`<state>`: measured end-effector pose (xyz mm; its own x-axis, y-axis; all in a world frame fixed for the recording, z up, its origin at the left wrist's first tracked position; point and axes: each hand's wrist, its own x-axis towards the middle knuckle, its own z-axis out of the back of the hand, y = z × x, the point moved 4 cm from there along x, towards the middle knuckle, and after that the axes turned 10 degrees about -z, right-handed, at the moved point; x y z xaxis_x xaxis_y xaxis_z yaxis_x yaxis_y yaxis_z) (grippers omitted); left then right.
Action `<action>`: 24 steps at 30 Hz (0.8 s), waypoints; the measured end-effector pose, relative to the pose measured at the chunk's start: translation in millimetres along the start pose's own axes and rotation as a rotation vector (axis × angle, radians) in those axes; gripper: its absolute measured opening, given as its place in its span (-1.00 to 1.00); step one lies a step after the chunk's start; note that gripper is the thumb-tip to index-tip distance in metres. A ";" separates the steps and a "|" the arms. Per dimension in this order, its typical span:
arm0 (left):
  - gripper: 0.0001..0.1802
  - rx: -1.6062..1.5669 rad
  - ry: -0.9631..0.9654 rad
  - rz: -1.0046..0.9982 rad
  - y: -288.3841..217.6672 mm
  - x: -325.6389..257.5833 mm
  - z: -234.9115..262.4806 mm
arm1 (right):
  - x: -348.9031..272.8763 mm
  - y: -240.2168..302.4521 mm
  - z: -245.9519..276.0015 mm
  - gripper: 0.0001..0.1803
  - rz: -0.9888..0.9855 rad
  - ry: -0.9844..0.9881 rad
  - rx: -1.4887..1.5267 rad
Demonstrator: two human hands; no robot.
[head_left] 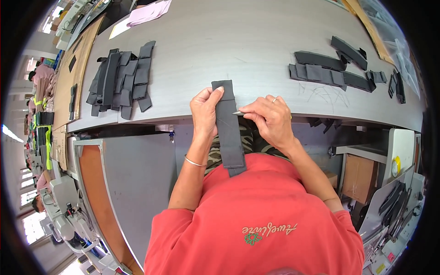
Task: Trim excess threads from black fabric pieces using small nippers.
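Observation:
My left hand [205, 111] grips a long dark grey fabric strip [229, 133] near its upper end, thumb on top. The strip lies over the front edge of the grey table [247, 41] and hangs down toward my red shirt. My right hand [270, 118] pinches a small pale pointed tool [238, 112] whose tip touches the strip's right edge. A ring is on one right finger and a thin bangle circles my left wrist.
A heap of dark fabric strips [120, 79] lies on the table at left, and another row of strips [332, 68] at right. Pink and yellow sheets [143, 16] rest at the far edge. Sewing machines [68, 215] and other workers stand along the left.

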<state>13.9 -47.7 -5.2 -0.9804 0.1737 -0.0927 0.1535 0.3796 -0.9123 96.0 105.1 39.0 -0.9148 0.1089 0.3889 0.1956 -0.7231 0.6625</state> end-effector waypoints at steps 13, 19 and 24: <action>-0.87 -0.129 -0.081 0.024 0.5 0.4 3.1 | 3.0 13.3 -3.7 -0.79 0.019 0.037 -0.049; -0.76 -0.231 -0.132 0.079 1.1 -2.7 -5.4 | 4.0 17.7 -12.8 -0.82 0.015 0.106 0.044; -0.77 -0.305 -0.161 0.137 11.0 0.5 -4.0 | 5.0 22.6 -15.3 -0.82 0.029 0.060 0.042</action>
<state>15.6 -39.7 -13.8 -0.9514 0.1052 -0.2894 0.2903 0.6201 -0.7289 90.4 78.9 46.1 -0.9277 0.0463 0.3704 0.2360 -0.6961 0.6780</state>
